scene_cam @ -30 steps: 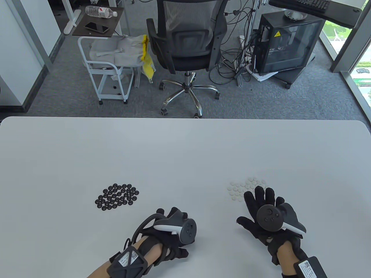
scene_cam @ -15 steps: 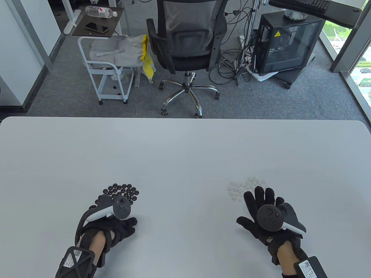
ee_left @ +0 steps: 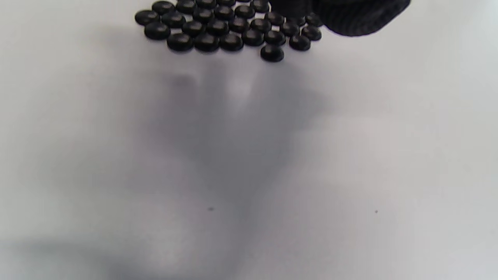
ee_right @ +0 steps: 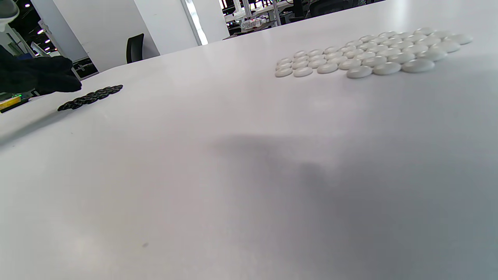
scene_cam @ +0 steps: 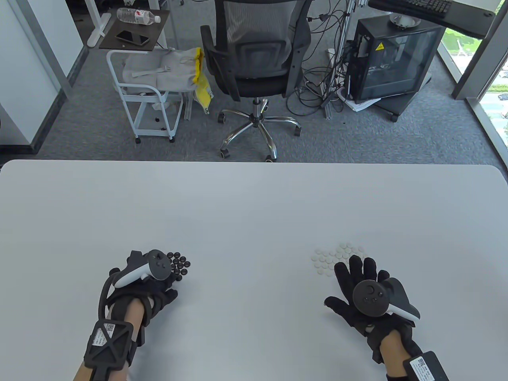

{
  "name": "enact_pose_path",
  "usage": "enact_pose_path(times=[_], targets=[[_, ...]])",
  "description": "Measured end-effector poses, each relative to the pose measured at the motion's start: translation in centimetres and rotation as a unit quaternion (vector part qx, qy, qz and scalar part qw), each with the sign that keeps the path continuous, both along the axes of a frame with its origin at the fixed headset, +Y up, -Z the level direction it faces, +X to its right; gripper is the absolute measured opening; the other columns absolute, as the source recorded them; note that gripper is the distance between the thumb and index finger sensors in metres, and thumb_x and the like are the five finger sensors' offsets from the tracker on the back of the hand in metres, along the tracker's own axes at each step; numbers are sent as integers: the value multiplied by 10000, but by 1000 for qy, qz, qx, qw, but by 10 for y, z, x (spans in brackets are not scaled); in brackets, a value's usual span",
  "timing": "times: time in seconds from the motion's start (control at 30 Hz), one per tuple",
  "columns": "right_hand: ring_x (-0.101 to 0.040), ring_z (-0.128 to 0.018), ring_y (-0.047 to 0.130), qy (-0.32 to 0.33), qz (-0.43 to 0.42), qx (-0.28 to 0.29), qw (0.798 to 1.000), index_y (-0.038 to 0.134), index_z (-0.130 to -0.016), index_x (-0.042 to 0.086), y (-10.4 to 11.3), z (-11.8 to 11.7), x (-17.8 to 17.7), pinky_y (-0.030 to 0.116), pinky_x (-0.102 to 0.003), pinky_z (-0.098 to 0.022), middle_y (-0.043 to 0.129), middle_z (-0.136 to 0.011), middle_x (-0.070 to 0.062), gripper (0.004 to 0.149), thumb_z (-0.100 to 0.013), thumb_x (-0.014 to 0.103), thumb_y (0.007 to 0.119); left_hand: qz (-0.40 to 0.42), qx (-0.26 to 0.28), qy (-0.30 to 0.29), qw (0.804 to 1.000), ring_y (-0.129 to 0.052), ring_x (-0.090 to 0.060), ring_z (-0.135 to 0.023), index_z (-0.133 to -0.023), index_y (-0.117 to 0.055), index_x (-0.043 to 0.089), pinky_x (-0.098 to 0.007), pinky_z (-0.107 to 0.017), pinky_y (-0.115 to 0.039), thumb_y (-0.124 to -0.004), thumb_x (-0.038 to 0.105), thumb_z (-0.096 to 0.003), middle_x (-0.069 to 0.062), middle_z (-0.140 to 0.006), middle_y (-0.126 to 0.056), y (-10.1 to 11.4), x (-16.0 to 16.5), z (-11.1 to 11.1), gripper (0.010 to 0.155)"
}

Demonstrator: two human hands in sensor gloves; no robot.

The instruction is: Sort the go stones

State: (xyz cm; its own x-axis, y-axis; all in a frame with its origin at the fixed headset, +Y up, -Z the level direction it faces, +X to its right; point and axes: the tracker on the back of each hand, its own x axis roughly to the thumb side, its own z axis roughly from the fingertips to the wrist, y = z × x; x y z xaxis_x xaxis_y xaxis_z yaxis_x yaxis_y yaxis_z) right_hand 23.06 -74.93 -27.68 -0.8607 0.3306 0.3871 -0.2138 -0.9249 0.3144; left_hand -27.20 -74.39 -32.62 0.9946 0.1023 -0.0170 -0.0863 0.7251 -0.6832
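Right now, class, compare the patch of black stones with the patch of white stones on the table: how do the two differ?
The black stones are dark against the pale table; the white stones nearly blend in. The black patch lies on the person's left, the white on the right. The left hand covers much of the black patch; the right hand reaches only the white patch's near edge. Both are flat, single-layer clusters of round stones.

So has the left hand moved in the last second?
Yes. The left hand went leftward and away from the person, and is now over the black stones.
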Motion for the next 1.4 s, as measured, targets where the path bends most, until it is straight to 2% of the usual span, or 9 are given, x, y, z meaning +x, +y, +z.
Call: enact_pose_path(times=[0.1, 0.2, 0.3, 0.47, 0.73, 0.93, 1.0, 1.13, 1.4], targets=[[-704, -875, -71, 1, -4, 2, 1000, 144, -1166, -68, 0, -1, 0, 60, -871, -523, -16, -1071, -490, 873, -628, 507, 521, -52, 53, 4, 997, 222, -541, -901, -1193, -277, 248, -816, -484, 43, -537, 546, -532, -242, -1075, 193, 36, 2, 0, 770], [-704, -874, -72, 2, -3, -1, 1000, 141, -1165, -67, -1, -1, 0, 59, -871, -524, -18, -1070, -491, 873, -628, 507, 520, -9, 119, 8, 993, 240, -539, -902, -1192, -172, 191, -814, -488, 59, -541, 553, -554, -252, -1083, 214, 74, 9, 6, 821], [-703, -874, -72, 2, -7, 1, 1000, 140, -1165, -67, 0, 0, 1, 60, -871, -525, -17, -1070, -490, 873, -628, 508, 520, 17, 175, -20, 984, 226, -537, -920, -1182, -114, 179, -816, -494, 53, -550, 553, -578, -258, -1106, 195, 99, 22, 16, 834], [-702, -876, -70, 1, -11, 7, 1000, 136, -1163, -66, 0, 0, 2, 62, -871, -526, -17, -1071, -490, 874, -628, 508, 521, 37, 265, -86, 960, 211, -547, -928, -1158, -45, 175, -823, -523, 19, -553, 554, -593, -268, -1114, 185, 116, 52, 37, 849], [-701, -877, -69, 4, -16, 31, 999, 134, -1162, -63, 3, 1, 2, 61, -871, -528, -11, -1074, -489, 875, -626, 510, 520, 30, 410, -154, 899, 132, -551, -975, -1170, -111, 199, -832, -554, -50, -572, 551, -593, -260, -1161, 93, 87, 80, 72, 819], [-694, -876, -76, 10, -14, 62, 998, 134, -1164, -51, 2, 1, 1, 57, -871, -525, -10, -1078, -480, 879, -620, 524, 516, 18, 426, -164, 889, 105, -553, -985, -1177, -137, 210, -835, -553, -56, -570, 558, -591, -251, -1176, 68, 51, 85, 79, 808], [-695, -879, -74, 14, -13, 70, 997, 135, -1165, -45, 2, 2, 0, 55, -873, -523, -6, -1083, -478, 881, -619, 533, 513, 15, 426, -165, 889, 135, -558, -972, -1180, -152, 222, -836, -547, -46, -570, 562, -589, -260, -1169, 79, 41, 84, 76, 800], [-696, -882, -79, 28, 4, 75, 997, 127, -1168, -38, 0, 3, -4, 45, -879, -516, -9, -1086, -481, 900, -619, 560, 517, 16, 389, -166, 906, 157, -557, -964, -1185, -146, 244, -838, -530, -21, -549, 597, -584, -257, -1168, 102, 25, 80, 67, 805], [-703, -890, -79, 37, 55, 103, 992, 121, -1174, -20, -1, 5, -11, 25, -899, -479, -7, -1098, -477, 923, -627, 603, 527, 19, 349, -152, 924, 136, -573, -983, -1198, -161, 237, -847, -519, -22, -535, 643, -579, -271, -1183, 80, 3, 65, 59, 830]])
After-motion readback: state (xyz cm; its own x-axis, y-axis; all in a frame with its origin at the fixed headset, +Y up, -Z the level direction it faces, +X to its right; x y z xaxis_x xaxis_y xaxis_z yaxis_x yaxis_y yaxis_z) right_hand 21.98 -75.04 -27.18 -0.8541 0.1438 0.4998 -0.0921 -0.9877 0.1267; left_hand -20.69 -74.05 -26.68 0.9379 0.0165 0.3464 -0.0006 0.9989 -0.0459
